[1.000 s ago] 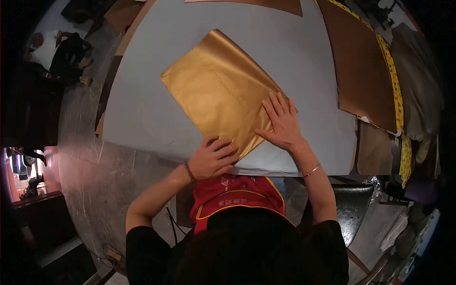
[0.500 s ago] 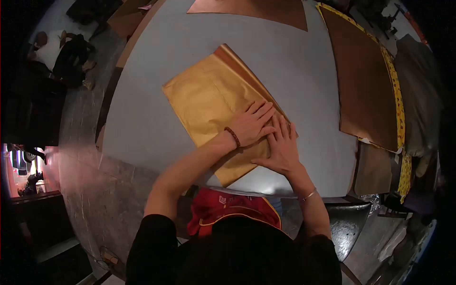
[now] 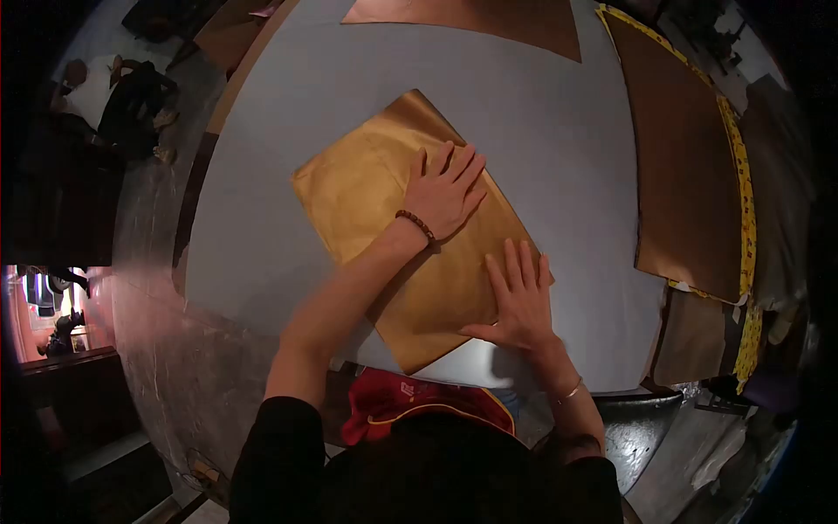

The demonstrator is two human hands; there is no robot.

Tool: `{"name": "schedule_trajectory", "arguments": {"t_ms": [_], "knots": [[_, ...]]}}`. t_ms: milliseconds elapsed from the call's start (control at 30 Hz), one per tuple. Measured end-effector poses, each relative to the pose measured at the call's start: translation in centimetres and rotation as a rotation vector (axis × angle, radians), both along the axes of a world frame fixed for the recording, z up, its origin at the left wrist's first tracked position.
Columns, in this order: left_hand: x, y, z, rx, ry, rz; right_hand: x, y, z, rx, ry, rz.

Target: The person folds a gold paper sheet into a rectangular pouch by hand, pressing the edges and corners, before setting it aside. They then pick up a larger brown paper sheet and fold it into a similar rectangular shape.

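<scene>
A big, shiny gold sheet of folded paper [image 3: 375,201] lies flat in the middle of a wide, pale grey sheet [image 3: 541,131]; it sits crooked, with one corner pointing to the near edge of the grey sheet and one to the far edge.

The left hand [image 3: 445,194] rests palm down on the gold paper, over the middle of the grey sheet; its fingers are open and spread out, and they hold nothing; a dark bead bracelet [image 3: 416,225] goes round its wrist.

The right hand [image 3: 521,297] also lies palm down on the gold paper, closer to the near edge of the grey sheet; its fingers are straight and flat, with the thumb out to the side; it presses and grips nothing; its fingertips reach the right edge of the gold paper; a thin bangle [image 3: 569,393] sits on its wrist, just past the near edge of the grey sheet.

A large brown sheet [image 3: 685,175] lies at the right side of the grey sheet; a long yellow patterned strip [image 3: 742,192] runs along its outer edge; another brown sheet [image 3: 471,13] lies on the far end of the grey sheet.

A red apron with a yellow trim [image 3: 410,406] shows just below the near edge of the grey sheet; dark grey stone [image 3: 175,349] shows to the left of the grey sheet.
</scene>
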State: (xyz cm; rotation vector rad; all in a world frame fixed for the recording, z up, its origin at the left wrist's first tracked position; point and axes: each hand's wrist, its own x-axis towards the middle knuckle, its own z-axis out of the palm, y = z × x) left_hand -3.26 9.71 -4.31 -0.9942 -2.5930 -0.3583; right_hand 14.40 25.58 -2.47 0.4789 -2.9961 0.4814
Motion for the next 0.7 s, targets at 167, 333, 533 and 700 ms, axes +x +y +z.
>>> {"name": "schedule_trajectory", "arguments": {"t_ms": [167, 333, 533, 700], "knots": [[-4.5, -1.6, -0.9, -0.006, 0.005, 0.079, -0.1, -0.3, 0.7, -0.016, 0.035, -0.019], [-9.0, -2.9, 0.0, -0.235, -0.142, 0.219, -0.4, -0.6, 1.5, 0.042, 0.007, -0.033], [-11.3, -3.4, -0.3, -0.173, -0.220, 0.260, -0.3, -0.4, 1.2, 0.045, -0.013, -0.044], [-10.1, -2.1, 0.8, -0.325, 0.005, 0.467, -0.3, -0.7, 1.7, 0.013, -0.007, -0.036]]}}
